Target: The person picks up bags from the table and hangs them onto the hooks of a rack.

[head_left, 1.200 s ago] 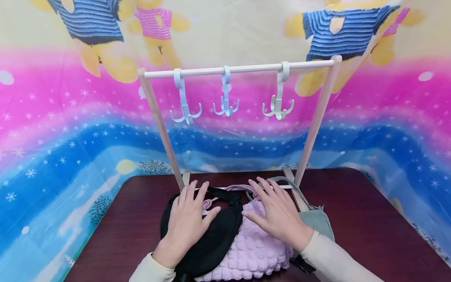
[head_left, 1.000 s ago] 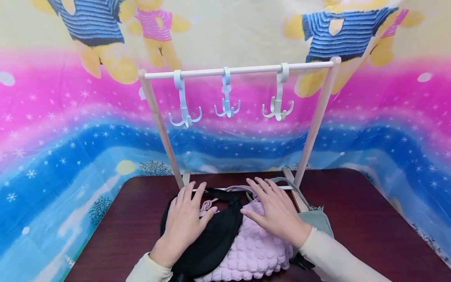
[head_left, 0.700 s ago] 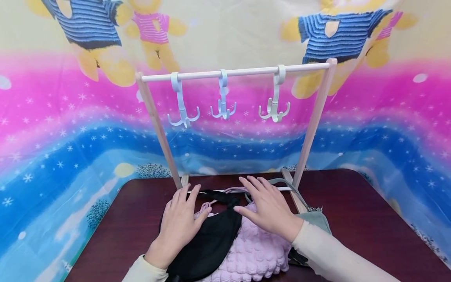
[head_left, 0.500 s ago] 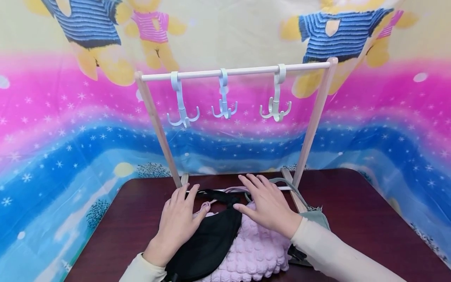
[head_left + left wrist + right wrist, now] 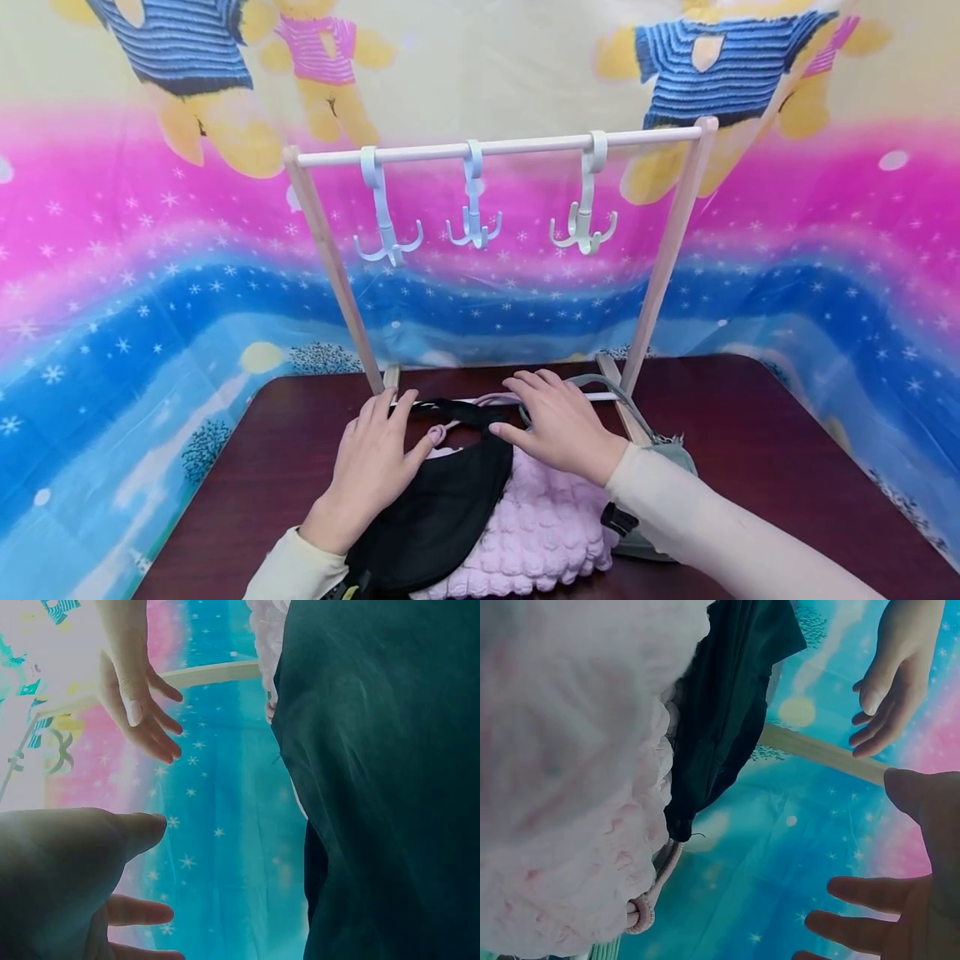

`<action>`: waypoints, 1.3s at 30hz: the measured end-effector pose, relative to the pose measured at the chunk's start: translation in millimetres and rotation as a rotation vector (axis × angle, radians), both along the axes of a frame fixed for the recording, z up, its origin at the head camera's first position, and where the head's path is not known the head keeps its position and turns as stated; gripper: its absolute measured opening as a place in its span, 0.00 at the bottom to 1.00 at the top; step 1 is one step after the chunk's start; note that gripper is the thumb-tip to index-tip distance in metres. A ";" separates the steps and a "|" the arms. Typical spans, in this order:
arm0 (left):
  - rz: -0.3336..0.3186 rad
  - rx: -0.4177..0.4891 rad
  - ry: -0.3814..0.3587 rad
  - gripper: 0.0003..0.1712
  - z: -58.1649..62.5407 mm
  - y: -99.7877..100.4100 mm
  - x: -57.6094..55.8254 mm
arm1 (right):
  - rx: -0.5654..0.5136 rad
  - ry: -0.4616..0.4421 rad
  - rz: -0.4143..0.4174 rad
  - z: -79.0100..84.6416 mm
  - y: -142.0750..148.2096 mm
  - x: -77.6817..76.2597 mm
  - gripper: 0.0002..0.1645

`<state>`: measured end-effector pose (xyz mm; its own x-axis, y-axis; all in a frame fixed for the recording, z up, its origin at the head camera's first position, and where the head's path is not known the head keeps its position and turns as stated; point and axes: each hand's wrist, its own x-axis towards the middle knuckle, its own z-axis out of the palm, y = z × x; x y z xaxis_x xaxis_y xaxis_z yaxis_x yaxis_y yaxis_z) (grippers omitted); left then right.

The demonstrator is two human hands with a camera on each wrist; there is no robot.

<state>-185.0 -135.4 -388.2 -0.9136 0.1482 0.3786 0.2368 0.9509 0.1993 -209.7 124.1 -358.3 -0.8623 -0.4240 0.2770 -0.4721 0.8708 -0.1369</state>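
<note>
My left hand (image 5: 375,454) hovers over the left side of a black cloth shoulder bag (image 5: 442,517), fingers extended and thumb apart. A puffy pink quilted bag (image 5: 540,525) lies partly under the black one, and my right hand (image 5: 566,425) is spread above its upper part. The left wrist view shows a gap between the left hand (image 5: 60,877) and the black bag (image 5: 375,787). The right wrist view likewise has the right hand (image 5: 900,900) apart from the pink bag (image 5: 577,787). A grey-green bag (image 5: 677,457) lies at the right, partly hidden by the right sleeve.
Behind the bags stands a wooden rack (image 5: 654,275). From its white top bar (image 5: 525,147) hang a left hook (image 5: 386,225), a middle hook (image 5: 473,208) and a right hook (image 5: 585,208), all multi-pronged. Below is a dark red-brown table (image 5: 232,500); a printed curtain (image 5: 165,333) surrounds it.
Both hands have drifted a little left and up over the bags, fingers still extended. The head view has shifted slightly. The bags and hooks stay in place.
</note>
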 end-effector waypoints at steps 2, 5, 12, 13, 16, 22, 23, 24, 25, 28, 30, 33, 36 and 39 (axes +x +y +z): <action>0.004 -0.001 -0.017 0.41 0.0 -1.9 -0.9 | 0.001 -0.026 0.000 0.1 -1.9 -2.0 0.42; 0.003 -0.005 -0.020 0.41 0.7 -4.4 -2.4 | 0.001 -0.052 0.000 0.4 -3.9 -4.7 0.40; -0.009 -0.013 0.005 0.38 0.5 -11.2 -6.3 | -0.019 -0.095 -0.005 0.6 -8.1 -10.7 0.38; -0.008 -0.015 0.002 0.38 0.4 -12.2 -6.8 | -0.020 -0.102 -0.005 0.2 -8.6 -11.3 0.38; -0.003 -0.015 -0.022 0.38 0.3 -14.8 -9.2 | -0.028 -0.129 -0.004 -0.8 -10.3 -13.1 0.38; 0.008 -0.020 -0.073 0.39 -0.4 -19.0 -16.5 | -0.025 -0.147 -0.009 -2.0 -13.2 -19.0 0.37; 0.008 -0.022 -0.076 0.39 -0.3 -19.7 -17.3 | -0.022 -0.149 -0.008 -1.8 -13.7 -19.9 0.36; 0.009 -0.023 -0.078 0.39 -0.3 -20.6 -18.1 | -0.019 -0.152 -0.007 -1.5 -14.3 -20.9 0.36; 0.009 -0.024 -0.079 0.39 -0.8 -21.4 -18.7 | -0.018 -0.159 -0.005 -1.5 -14.7 -21.8 0.36; 0.011 -0.023 -0.080 0.38 -1.7 -23.8 -20.0 | -0.010 -0.179 -0.003 -0.3 -16.5 -24.7 0.36; 0.010 -0.023 -0.076 0.38 -1.6 -25.9 -21.3 | -0.005 -0.186 -0.007 1.3 -18.2 -27.0 0.36; 0.006 -0.022 -0.076 0.37 -0.8 -28.6 -22.8 | -0.002 -0.202 -0.013 2.7 -20.3 -30.0 0.35; 0.004 -0.019 -0.080 0.36 -0.9 -31.5 -24.7 | -0.013 -0.241 -0.013 2.6 -22.1 -31.8 0.36; 0.002 -0.015 -0.080 0.36 -0.9 -34.2 -26.9 | -0.033 -0.281 -0.007 0.9 -23.7 -33.5 0.35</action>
